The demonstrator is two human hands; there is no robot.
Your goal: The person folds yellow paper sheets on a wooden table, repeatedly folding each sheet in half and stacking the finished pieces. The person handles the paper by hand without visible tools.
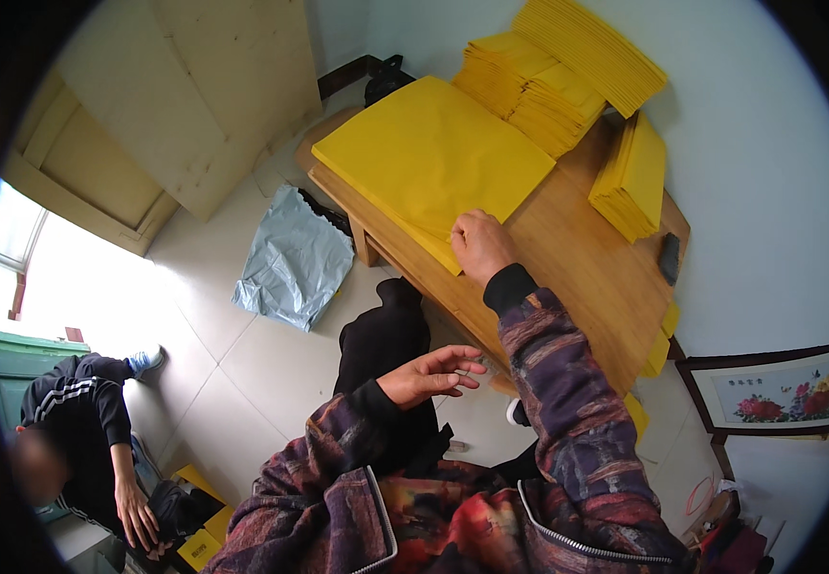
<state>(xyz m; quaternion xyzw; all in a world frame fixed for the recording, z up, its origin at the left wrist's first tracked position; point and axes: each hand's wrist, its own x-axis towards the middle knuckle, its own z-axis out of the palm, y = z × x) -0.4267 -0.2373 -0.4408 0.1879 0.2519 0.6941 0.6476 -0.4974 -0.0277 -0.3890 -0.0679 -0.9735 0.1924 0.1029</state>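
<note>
A broad stack of flat yellow sheets (pixel 433 153), felt-like or papery, lies on the wooden table (pixel 577 287) ahead of me. My right hand (pixel 481 247) is closed at the stack's near right edge, close to its front corner. Its fingertips are hidden, so I cannot see whether a sheet is between them. Layers show slightly spread along the front edge beside it. My left hand (pixel 433 373) hovers in front of the table, above my dark-clad leg. Its fingers are apart and loosely curved, with nothing in them.
Folded yellow bundles (pixel 539 91) are piled at the table's back, with another bundle (pixel 630 182) to the right. A grey plastic bag (pixel 297 258) lies on the floor left of the table. Another person (pixel 84 421) sits at far left. A framed flower picture (pixel 778 392) stands right.
</note>
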